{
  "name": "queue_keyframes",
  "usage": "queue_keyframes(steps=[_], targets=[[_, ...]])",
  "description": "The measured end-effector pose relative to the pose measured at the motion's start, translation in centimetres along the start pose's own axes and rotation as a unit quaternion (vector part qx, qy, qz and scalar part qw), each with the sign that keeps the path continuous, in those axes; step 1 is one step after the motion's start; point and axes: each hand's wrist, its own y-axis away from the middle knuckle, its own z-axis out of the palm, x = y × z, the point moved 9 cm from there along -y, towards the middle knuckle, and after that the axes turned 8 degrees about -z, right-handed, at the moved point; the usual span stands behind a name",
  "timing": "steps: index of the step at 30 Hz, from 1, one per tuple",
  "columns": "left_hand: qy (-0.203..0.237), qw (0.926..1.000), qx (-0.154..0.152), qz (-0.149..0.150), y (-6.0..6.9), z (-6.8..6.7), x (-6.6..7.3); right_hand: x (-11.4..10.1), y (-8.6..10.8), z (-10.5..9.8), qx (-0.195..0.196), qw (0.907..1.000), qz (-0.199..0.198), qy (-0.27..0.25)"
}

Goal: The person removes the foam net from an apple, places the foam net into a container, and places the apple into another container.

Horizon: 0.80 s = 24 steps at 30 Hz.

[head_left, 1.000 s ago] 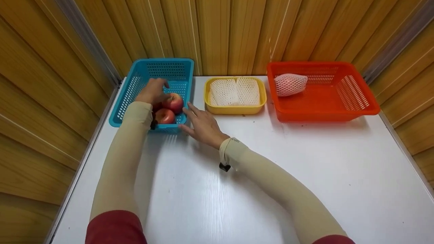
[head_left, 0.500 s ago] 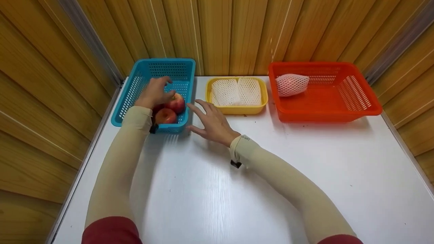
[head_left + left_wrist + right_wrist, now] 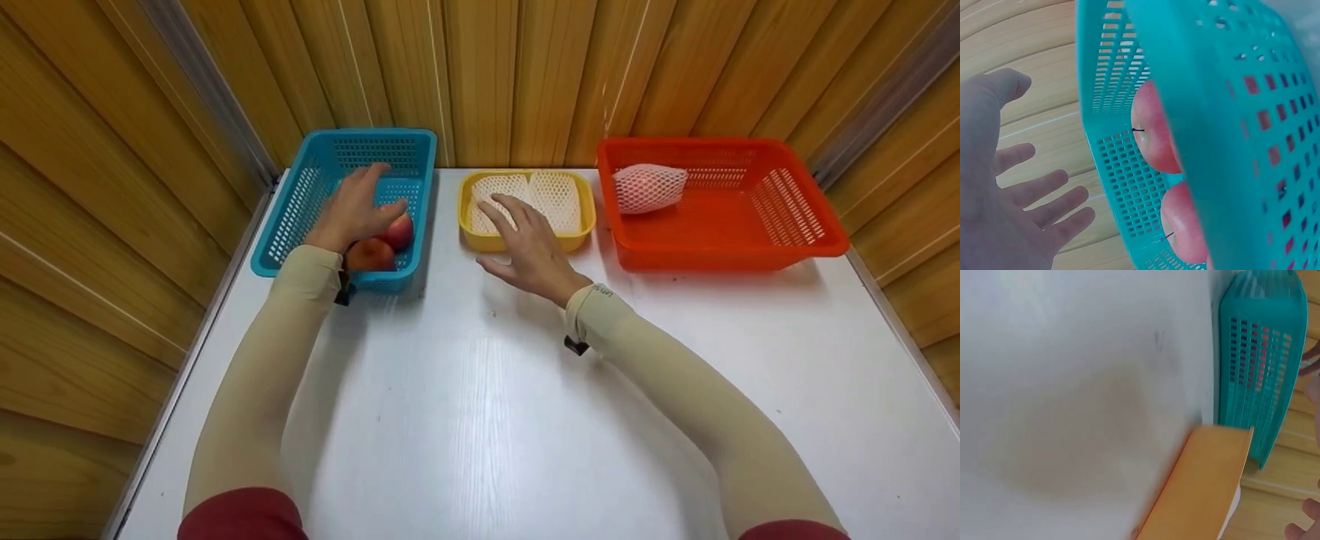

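Observation:
My left hand (image 3: 351, 211) hovers over the blue basket (image 3: 268, 255) with spread fingers and holds nothing. Below it lie red apples (image 3: 372, 256), partly hidden by the hand; in the left wrist view two apples (image 3: 1154, 128) with dark stems show inside the basket. My right hand (image 3: 534, 251) is in the air in front of the yellow tray (image 3: 487, 243), fingers apart and nothing in its grasp. White foam fruit nets (image 3: 556, 201) lie flat side by side in that tray, partly covered from view by the fingers.
A red basket (image 3: 720, 259) stands at the right, with one netted apple (image 3: 649, 187) lying at its left side. All three containers line up along the back of the white table (image 3: 450, 420). Wood-patterned walls (image 3: 480, 82) rise behind and beside it.
My right hand has left the side of the blue basket and moved right to the front of the yellow tray. My left hand has risen slightly off the apples, its fingers straighter.

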Motion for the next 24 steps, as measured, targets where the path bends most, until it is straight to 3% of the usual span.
queue_keyframes(steps=[8, 16, 24], targets=[[0.002, 0.9997, 0.023, -0.012, 0.6, 0.4, 0.3, 3.8, 1.5, -2.3, -0.007, 0.9993, 0.017, 0.033], [0.001, 0.9983, 0.051, 0.029, 0.9, 0.8, 3.0, 7.7, 2.6, -4.6, -0.022, 0.9979, 0.045, 0.042], [0.000, 0.9963, 0.068, 0.051, 1.3, 1.5, 5.6, 10.1, 3.5, -6.6, -0.025, 0.9977, 0.053, 0.036]])
